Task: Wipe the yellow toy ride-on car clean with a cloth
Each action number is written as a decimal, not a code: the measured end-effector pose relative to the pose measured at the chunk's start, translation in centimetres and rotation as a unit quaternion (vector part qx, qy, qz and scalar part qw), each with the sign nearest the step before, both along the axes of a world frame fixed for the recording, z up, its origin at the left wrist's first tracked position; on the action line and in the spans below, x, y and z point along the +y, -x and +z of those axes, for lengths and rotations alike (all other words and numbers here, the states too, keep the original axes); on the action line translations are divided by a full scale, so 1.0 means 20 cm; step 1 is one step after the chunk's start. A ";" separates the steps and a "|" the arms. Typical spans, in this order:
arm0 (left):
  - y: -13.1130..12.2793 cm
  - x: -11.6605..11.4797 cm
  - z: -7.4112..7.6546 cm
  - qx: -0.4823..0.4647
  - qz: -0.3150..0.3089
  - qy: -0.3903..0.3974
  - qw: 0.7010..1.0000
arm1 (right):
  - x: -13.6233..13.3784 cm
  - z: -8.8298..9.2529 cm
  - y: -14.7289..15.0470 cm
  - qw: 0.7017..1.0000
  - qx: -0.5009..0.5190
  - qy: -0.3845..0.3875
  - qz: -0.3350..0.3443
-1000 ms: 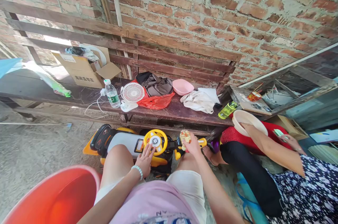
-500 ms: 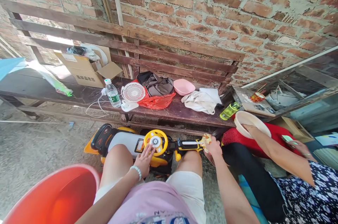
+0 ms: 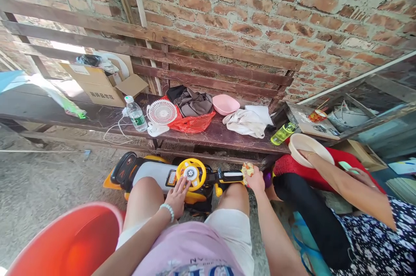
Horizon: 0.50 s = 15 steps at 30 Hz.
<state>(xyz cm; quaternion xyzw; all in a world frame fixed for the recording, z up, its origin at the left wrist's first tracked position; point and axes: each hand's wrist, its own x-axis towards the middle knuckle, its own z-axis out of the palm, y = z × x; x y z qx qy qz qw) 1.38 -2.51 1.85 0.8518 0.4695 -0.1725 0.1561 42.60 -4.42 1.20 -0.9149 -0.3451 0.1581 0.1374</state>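
Observation:
A ride-on toy digger stands sideways before my knees, with a yellow steering wheel and a thin black, yellow and white arm reaching right. My left hand lies on the wheel's lower left, fingers stretched out over the rim and hub. At the far end of the toy arm, my right hand is closed on a crumpled yellow and orange patterned cloth. The cloth is against the toy arm and covers its tip. Part of a purple round thing shows just beyond my right hand.
A long dark wooden bench bears a box, bottle, fan and pink bowl. A large red tub stands at lower left. Close on the right, another person's hand is in a cream basin.
My right hand and the cloth have shifted left along the toy arm. My left hand stays on the wheel. The purple thing has come into view.

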 end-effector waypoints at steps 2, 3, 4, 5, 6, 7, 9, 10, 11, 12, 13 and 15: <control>0.02 0.01 -0.01 -0.007 -0.006 0.010 1.000 | -0.01 -0.03 0.00 0.999 0.021 -0.005 -0.042; 0.02 0.01 -0.01 -0.011 -0.008 0.014 1.000 | -0.02 -0.04 0.00 0.998 0.027 -0.012 -0.058; 0.03 0.01 -0.01 -0.015 -0.007 0.017 1.000 | -0.03 -0.05 -0.01 0.997 0.029 -0.019 -0.066; 0.03 0.01 -0.01 -0.020 -0.005 0.018 1.000 | -0.04 -0.05 -0.01 0.997 0.029 -0.024 -0.070; 0.03 0.01 -0.01 -0.025 -0.002 0.019 0.999 | -0.05 -0.05 -0.01 0.996 0.027 -0.028 -0.074; 0.03 0.01 -0.01 -0.030 0.001 0.019 0.999 | -0.05 -0.06 -0.01 0.996 0.026 -0.031 -0.079; 0.03 0.01 -0.01 -0.033 0.004 0.020 0.999 | -0.06 -0.06 -0.01 0.995 0.027 -0.032 -0.092; 0.03 0.01 -0.01 -0.033 0.004 0.020 0.999 | -0.06 -0.07 -0.01 0.995 0.028 -0.029 -0.096; 0.04 0.01 -0.01 -0.033 0.002 0.020 0.999 | -0.05 -0.07 -0.01 0.994 0.029 -0.026 -0.101; 0.04 0.01 -0.01 -0.033 0.000 0.019 0.999 | -0.05 -0.07 -0.01 0.993 0.032 -0.026 -0.110; 0.04 0.01 -0.02 -0.034 -0.002 0.018 0.999 | -0.05 -0.07 -0.02 0.991 0.036 -0.031 -0.127; 0.04 0.01 -0.02 -0.036 -0.002 0.014 0.999 | -0.05 -0.07 -0.03 0.983 0.043 -0.058 -0.169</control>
